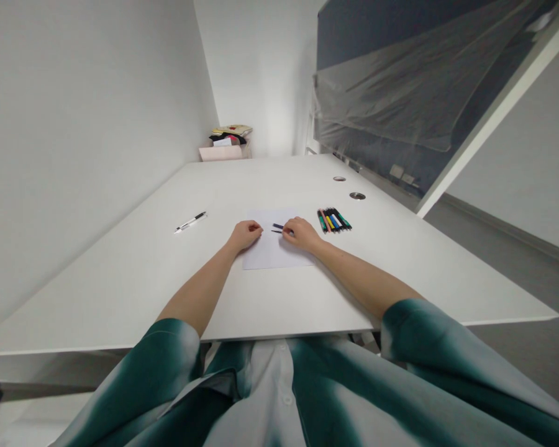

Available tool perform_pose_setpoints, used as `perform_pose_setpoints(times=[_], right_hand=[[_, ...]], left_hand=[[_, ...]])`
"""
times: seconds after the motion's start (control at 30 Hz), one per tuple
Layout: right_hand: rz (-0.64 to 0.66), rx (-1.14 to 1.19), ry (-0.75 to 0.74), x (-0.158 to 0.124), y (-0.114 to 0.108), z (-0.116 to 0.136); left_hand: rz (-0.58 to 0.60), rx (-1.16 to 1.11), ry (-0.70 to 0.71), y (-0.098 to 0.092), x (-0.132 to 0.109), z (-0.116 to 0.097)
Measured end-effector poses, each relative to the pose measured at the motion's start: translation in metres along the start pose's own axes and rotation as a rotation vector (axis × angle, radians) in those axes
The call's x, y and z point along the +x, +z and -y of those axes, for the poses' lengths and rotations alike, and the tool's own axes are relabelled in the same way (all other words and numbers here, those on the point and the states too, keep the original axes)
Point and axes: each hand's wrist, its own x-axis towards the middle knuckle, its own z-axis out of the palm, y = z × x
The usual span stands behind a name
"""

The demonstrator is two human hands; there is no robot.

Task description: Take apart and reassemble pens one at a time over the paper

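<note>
My right hand (302, 233) rests over a white sheet of paper (274, 257), its fingers closed on a slim dark pen-like object (278, 226). Two thin dark ends stick out to the left of those fingers; whether they are one thing or two I cannot tell. My left hand (246, 234) lies at the sheet's left side with fingers curled together. Anything inside that hand is hidden. Just right of my right hand is a row of coloured markers (334, 221), with green, pink, yellow, blue, white and black parts.
A white and black pen (190, 221) lies left on the white table (279, 304). At the far end stands a box (221, 153) with things piled in it. Two round metal grommets (357, 196) sit in the tabletop at right. A plastic-covered dark panel (391, 93) rises beyond the right edge.
</note>
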Motion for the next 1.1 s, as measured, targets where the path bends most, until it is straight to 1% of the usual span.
perform_pose_setpoints(times=[0.07, 0.13, 0.23, 0.33, 0.43, 0.63, 0.8, 0.87, 0.97, 1.1], right_hand=[[0.043, -0.023, -0.020, 0.000, 0.001, 0.001], [0.076, -0.042, -0.046, 0.000, 0.001, 0.002], [0.101, -0.055, -0.068, 0.000, 0.001, 0.003], [0.110, -0.065, -0.068, 0.000, 0.000, 0.004], [0.116, -0.070, -0.062, 0.000, -0.002, 0.005], [0.126, -0.074, -0.073, 0.000, -0.001, 0.005], [0.137, -0.056, -0.066, 0.000, 0.002, 0.005], [0.122, -0.047, -0.055, 0.000, 0.003, 0.004], [0.066, -0.019, 0.011, 0.001, 0.002, -0.002], [-0.023, 0.028, 0.179, 0.002, 0.001, -0.019]], left_hand=[[-0.006, 0.267, 0.056, -0.002, -0.003, -0.003], [0.012, 0.468, 0.114, -0.004, -0.006, -0.009], [0.034, 0.650, 0.181, -0.005, -0.009, -0.018], [0.061, 0.741, 0.202, -0.005, -0.010, -0.023], [0.081, 0.755, 0.191, -0.003, -0.009, -0.023], [0.091, 0.669, 0.122, 0.001, -0.008, -0.018], [0.090, 0.605, 0.096, 0.001, -0.007, -0.015], [0.075, 0.568, 0.082, 0.000, -0.007, -0.013], [0.020, 0.511, 0.050, -0.003, -0.005, -0.008], [-0.045, 0.489, 0.009, -0.014, -0.001, 0.006]])
